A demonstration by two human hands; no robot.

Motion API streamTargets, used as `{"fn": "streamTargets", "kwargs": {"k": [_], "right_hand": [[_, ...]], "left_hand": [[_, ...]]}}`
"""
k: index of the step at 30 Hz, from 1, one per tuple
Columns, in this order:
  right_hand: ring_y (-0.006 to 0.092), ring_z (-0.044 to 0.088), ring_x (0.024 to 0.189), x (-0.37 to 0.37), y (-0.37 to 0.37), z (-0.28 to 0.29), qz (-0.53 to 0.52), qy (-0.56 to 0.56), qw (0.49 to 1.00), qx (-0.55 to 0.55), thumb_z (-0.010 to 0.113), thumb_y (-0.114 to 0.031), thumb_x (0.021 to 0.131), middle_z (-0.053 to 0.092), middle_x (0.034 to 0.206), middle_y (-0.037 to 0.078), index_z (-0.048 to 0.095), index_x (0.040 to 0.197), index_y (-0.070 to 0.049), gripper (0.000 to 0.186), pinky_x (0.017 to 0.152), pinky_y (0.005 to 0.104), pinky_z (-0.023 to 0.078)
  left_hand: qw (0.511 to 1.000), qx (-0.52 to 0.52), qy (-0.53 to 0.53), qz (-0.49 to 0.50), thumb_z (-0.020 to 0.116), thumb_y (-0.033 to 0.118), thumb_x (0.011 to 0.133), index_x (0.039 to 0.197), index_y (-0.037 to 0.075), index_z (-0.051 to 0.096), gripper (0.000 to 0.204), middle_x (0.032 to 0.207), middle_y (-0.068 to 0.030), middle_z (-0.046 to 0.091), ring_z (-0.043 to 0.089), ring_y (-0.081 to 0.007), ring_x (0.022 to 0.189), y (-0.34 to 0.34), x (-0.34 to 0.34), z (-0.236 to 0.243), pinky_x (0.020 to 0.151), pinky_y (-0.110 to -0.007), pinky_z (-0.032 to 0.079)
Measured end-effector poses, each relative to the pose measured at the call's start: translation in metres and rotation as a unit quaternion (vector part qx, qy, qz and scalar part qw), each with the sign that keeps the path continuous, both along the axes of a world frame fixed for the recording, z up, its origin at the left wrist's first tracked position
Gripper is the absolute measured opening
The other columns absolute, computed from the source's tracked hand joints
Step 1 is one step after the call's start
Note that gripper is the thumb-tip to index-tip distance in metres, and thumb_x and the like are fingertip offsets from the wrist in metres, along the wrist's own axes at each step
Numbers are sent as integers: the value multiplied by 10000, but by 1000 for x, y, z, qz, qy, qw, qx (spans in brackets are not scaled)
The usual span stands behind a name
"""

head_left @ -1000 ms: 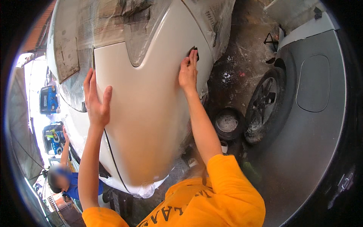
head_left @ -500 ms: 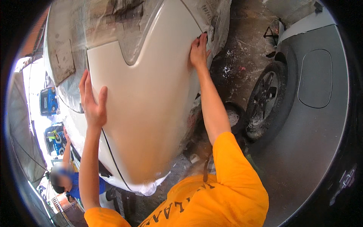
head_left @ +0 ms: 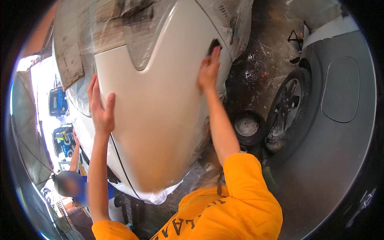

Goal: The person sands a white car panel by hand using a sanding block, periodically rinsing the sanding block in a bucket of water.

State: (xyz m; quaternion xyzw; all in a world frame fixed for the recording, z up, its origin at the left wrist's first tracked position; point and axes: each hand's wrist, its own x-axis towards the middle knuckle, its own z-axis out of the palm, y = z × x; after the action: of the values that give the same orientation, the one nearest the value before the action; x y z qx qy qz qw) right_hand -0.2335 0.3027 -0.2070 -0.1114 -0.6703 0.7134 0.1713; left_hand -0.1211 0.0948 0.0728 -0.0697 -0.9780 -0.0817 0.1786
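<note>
A white car body panel spans the middle, with cloudy plastic sheeting over the area above it. My left hand lies against the panel's left edge, thumb apart from the raised fingers. My right hand presses a dark pad on the panel near its upper right edge, fingers together over it and slightly blurred.
A grey car with a wheel stands at the right. A tire lies on the stained floor. A co-worker in blue is at lower left, near blue vehicles outside.
My right hand moved up and rightward along the panel's right side, then back down a little with the pad. My left hand stays at the left edge. The view has shifted slightly.
</note>
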Motion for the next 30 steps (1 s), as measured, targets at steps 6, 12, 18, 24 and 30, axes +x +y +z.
{"fn": "streamTargets", "kwargs": {"k": [6,12,18,24,30], "right_hand": [[345,110,1548,34,-8,-10,82,8,993,80,423,-200,1030,114,1675,174,131,1604,-51,661,1190,656,58],[401,100,1539,51,-17,-9,80,33,993,74,477,-187,1000,109,1672,192,113,1602,-30,720,1189,659,55],[359,103,1547,-9,26,-18,98,11,993,64,415,-259,1038,86,1671,202,116,1600,-27,677,1196,648,55],[348,97,1550,87,-18,-10,133,16,989,58,451,-215,1020,98,1670,201,118,1597,-15,696,1183,669,69],[317,331,1452,-21,63,-17,191,-67,974,105,356,-422,1063,282,1600,187,261,1566,-82,615,1152,555,242]], "left_hand": [[1000,-31,-2,2,520,485,976,1438,-47,452,708,1498,-255,418,373,-405,1416,2,-2,0,1165,-477,274],[998,-52,-15,24,473,509,988,1443,-69,421,737,1488,-272,418,358,-408,1418,-5,4,-4,1174,-480,241],[999,-42,-16,-19,481,460,1013,1429,-50,430,659,1398,-212,468,441,-336,1306,5,-4,-2,1118,-442,293],[999,-38,-21,-3,479,468,1013,1430,-47,436,664,1429,-221,457,419,-350,1347,-4,8,-4,1141,-453,281],[1000,-2,-8,-8,544,468,988,1439,-33,456,680,1491,-233,423,382,-383,1406,-3,-2,-8,1168,-451,276]]}}
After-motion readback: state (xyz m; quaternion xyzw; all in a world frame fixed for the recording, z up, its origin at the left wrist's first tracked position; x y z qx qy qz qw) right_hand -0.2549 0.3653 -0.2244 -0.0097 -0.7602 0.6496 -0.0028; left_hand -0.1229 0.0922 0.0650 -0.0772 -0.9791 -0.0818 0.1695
